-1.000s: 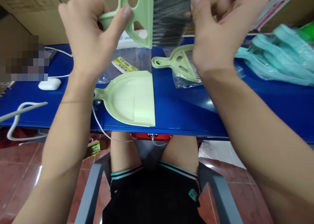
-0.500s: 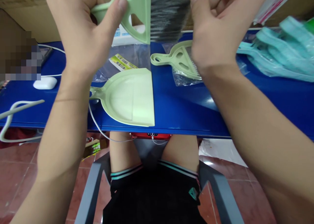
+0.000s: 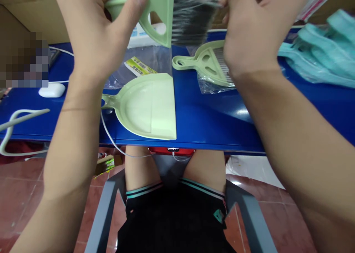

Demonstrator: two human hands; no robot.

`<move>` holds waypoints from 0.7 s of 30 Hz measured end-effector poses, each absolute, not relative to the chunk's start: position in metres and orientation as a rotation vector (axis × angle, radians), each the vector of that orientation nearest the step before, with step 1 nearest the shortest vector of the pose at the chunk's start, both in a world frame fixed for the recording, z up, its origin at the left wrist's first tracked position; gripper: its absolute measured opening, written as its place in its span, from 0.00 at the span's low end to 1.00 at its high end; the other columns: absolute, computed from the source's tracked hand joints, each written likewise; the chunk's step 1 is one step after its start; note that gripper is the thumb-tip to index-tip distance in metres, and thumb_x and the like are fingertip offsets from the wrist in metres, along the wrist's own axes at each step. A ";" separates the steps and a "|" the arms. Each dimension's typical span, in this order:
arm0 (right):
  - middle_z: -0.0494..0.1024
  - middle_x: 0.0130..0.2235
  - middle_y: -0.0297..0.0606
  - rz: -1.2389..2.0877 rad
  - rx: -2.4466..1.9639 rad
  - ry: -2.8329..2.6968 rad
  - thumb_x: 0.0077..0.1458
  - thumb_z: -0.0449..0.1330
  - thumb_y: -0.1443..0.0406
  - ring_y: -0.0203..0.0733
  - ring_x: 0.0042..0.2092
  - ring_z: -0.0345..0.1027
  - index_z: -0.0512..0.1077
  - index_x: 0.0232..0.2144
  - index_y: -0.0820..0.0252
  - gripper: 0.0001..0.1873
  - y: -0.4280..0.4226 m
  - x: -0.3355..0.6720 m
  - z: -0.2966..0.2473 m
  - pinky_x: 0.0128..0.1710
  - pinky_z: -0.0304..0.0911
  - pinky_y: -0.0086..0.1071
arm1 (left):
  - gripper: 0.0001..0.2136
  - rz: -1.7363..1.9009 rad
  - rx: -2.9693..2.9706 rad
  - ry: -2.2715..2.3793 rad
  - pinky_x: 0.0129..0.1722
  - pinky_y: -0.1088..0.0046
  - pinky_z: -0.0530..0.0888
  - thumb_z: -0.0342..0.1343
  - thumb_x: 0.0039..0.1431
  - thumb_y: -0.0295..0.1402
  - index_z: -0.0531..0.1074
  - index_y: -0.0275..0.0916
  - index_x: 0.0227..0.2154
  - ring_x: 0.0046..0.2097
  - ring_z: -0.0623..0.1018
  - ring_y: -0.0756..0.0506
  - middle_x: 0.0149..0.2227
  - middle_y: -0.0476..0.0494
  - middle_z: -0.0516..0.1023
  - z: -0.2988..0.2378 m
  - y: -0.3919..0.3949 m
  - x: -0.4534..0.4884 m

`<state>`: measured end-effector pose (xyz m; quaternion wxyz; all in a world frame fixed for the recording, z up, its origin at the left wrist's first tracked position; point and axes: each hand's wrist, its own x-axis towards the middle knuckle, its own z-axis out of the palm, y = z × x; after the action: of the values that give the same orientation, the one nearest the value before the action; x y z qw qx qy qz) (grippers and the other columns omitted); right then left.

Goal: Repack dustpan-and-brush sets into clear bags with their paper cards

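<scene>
At the top of the view, my left hand (image 3: 108,27) is closed around the handle of a light green hand brush (image 3: 166,9), thumb lying along its holed head. Its dark bristles (image 3: 191,20) point right. My right hand (image 3: 249,35) is at the bristle tips, fingers bent against them; part of its fingers is hidden or out of frame. Below lies a light green dustpan (image 3: 141,107), its straight edge facing right. A second green brush (image 3: 206,62) rests on clear plastic, partly behind my right wrist.
Teal brushes or pans in plastic (image 3: 321,57) lie at the right on the blue table (image 3: 205,116). A clear bag with a yellow label (image 3: 140,66) is behind the dustpan. At left are a white earphone case (image 3: 51,90) and white cables (image 3: 22,120). Cardboard boxes stand behind.
My right hand has turned and shifted slightly right along the bristle tips, with some strands now splayed. My left hand keeps hold of the brush. The whole view has shifted a little.
</scene>
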<state>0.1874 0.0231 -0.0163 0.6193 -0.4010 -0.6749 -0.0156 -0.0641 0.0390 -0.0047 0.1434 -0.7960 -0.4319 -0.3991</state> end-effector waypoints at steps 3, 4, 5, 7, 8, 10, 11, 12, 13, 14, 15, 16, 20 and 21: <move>0.71 0.30 0.32 0.322 -0.952 -1.486 0.58 0.51 0.64 0.22 0.35 0.74 0.38 0.13 0.62 0.30 0.016 0.183 -0.009 0.39 0.60 0.29 | 0.35 -1.106 -2.299 -1.279 0.46 0.68 0.59 0.40 0.72 0.62 0.73 0.35 0.27 0.39 0.77 0.49 0.28 0.47 0.48 -0.003 0.040 -0.064; 0.67 0.27 0.29 0.364 -0.940 -1.449 0.58 0.51 0.66 0.17 0.30 0.69 0.38 0.13 0.60 0.29 0.015 0.182 -0.007 0.38 0.59 0.27 | 0.35 -1.105 -2.295 -1.281 0.46 0.68 0.59 0.39 0.72 0.62 0.72 0.35 0.27 0.39 0.77 0.49 0.28 0.47 0.48 -0.003 0.040 -0.064; 0.65 0.25 0.28 0.362 -0.915 -1.432 0.59 0.51 0.67 0.15 0.28 0.65 0.38 0.14 0.60 0.28 0.014 0.181 -0.006 0.37 0.58 0.26 | 0.35 -1.108 -2.285 -1.286 0.46 0.68 0.59 0.39 0.71 0.63 0.71 0.35 0.26 0.39 0.77 0.49 0.29 0.47 0.48 -0.003 0.040 -0.063; 0.63 0.24 0.27 0.350 -0.875 -1.441 0.60 0.51 0.67 0.15 0.28 0.66 0.40 0.13 0.61 0.28 0.015 0.181 -0.007 0.38 0.59 0.25 | 0.36 -1.123 -2.259 -1.300 0.46 0.68 0.59 0.38 0.71 0.63 0.69 0.35 0.25 0.39 0.78 0.49 0.28 0.47 0.49 -0.003 0.038 -0.062; 0.63 0.24 0.27 0.346 -0.868 -1.449 0.60 0.51 0.66 0.16 0.29 0.68 0.41 0.13 0.61 0.29 0.015 0.182 -0.008 0.40 0.60 0.25 | 0.36 -1.128 -2.255 -1.294 0.46 0.68 0.59 0.38 0.71 0.63 0.68 0.35 0.24 0.39 0.78 0.49 0.28 0.47 0.49 -0.004 0.037 -0.061; 0.63 0.24 0.28 0.341 -0.868 -1.470 0.61 0.51 0.66 0.19 0.33 0.72 0.41 0.12 0.62 0.30 0.016 0.183 -0.010 0.42 0.61 0.26 | 0.36 -1.121 -2.268 -1.275 0.47 0.67 0.59 0.38 0.71 0.63 0.68 0.35 0.24 0.39 0.78 0.49 0.28 0.47 0.49 -0.005 0.037 -0.059; 0.65 0.25 0.29 0.337 -0.867 -1.472 0.61 0.52 0.66 0.20 0.35 0.73 0.40 0.12 0.62 0.31 0.017 0.183 -0.011 0.42 0.61 0.26 | 0.35 -1.124 -2.268 -1.270 0.47 0.67 0.60 0.38 0.72 0.62 0.68 0.35 0.24 0.39 0.78 0.49 0.28 0.48 0.49 -0.005 0.037 -0.059; 0.66 0.26 0.30 0.327 -0.861 -1.465 0.61 0.52 0.65 0.20 0.36 0.73 0.40 0.12 0.62 0.31 0.016 0.183 -0.011 0.42 0.62 0.25 | 0.35 -1.122 -2.267 -1.270 0.47 0.66 0.60 0.39 0.72 0.62 0.68 0.35 0.24 0.39 0.78 0.48 0.28 0.48 0.49 -0.005 0.037 -0.059; 0.68 0.28 0.30 0.316 -0.856 -1.447 0.61 0.52 0.66 0.20 0.36 0.73 0.39 0.12 0.62 0.31 0.016 0.182 -0.010 0.42 0.62 0.25 | 0.35 -1.125 -2.259 -1.272 0.48 0.66 0.61 0.39 0.72 0.61 0.69 0.35 0.24 0.39 0.79 0.48 0.28 0.48 0.48 -0.005 0.037 -0.059; 0.69 0.29 0.30 0.307 -0.856 -1.422 0.60 0.52 0.66 0.18 0.35 0.72 0.38 0.12 0.63 0.31 0.016 0.182 -0.010 0.42 0.62 0.26 | 0.34 -1.133 -2.252 -1.275 0.48 0.66 0.61 0.40 0.72 0.61 0.69 0.35 0.24 0.39 0.79 0.48 0.28 0.48 0.48 -0.005 0.038 -0.060; 0.70 0.30 0.31 0.301 -0.863 -1.406 0.59 0.52 0.66 0.17 0.34 0.71 0.38 0.12 0.63 0.31 0.015 0.181 -0.009 0.42 0.62 0.26 | 0.34 -1.139 -2.253 -1.266 0.48 0.66 0.62 0.41 0.72 0.60 0.69 0.35 0.24 0.40 0.79 0.48 0.28 0.48 0.48 -0.005 0.039 -0.060; 0.71 0.31 0.32 0.301 -0.873 -1.417 0.59 0.51 0.66 0.17 0.34 0.71 0.37 0.12 0.64 0.31 0.015 0.180 -0.009 0.41 0.62 0.26 | 0.34 -1.142 -2.263 -1.247 0.48 0.65 0.63 0.41 0.72 0.60 0.69 0.35 0.24 0.40 0.79 0.48 0.28 0.48 0.48 -0.005 0.040 -0.061; 0.76 0.43 0.43 0.219 -0.866 -1.557 0.59 0.44 0.59 0.32 0.49 0.78 0.40 0.09 0.69 0.31 0.026 0.187 -0.017 0.34 0.55 0.23 | 0.34 -1.146 -2.309 -1.225 0.52 0.62 0.65 0.39 0.72 0.61 0.66 0.35 0.23 0.41 0.79 0.47 0.28 0.47 0.48 -0.004 0.040 -0.061; 0.76 0.48 0.45 0.187 -0.864 -1.567 0.59 0.41 0.58 0.36 0.54 0.77 0.41 0.09 0.70 0.32 0.031 0.193 -0.021 0.33 0.53 0.22 | 0.34 -1.154 -2.306 -1.239 0.53 0.61 0.65 0.39 0.72 0.61 0.65 0.35 0.23 0.41 0.79 0.46 0.28 0.47 0.49 -0.003 0.039 -0.061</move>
<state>0.1925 0.0313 -0.0211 0.6219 -0.3761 -0.6820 0.0812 -0.0610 0.0391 -0.0034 0.1401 -0.7982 -0.4288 -0.3993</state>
